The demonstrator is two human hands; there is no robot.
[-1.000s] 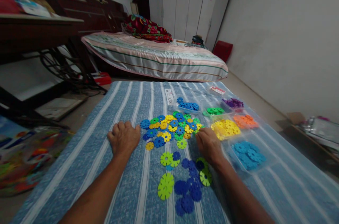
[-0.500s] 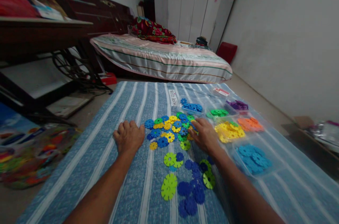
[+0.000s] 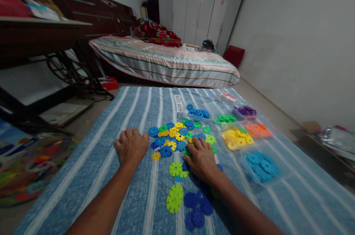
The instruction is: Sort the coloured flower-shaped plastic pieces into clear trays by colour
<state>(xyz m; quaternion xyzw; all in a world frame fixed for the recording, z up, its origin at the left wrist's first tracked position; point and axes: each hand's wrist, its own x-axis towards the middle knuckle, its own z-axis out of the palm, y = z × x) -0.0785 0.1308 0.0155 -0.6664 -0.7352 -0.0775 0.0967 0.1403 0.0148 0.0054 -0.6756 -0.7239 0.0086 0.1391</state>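
Your right hand (image 3: 202,159) lies palm-down, fingers spread flat over the near edge of the mixed pile of snowflake discs (image 3: 173,137) mid-mat, gripping none, while your left hand (image 3: 131,147), fingers curled under, props you on the striped mat (image 3: 133,105) just left of it.
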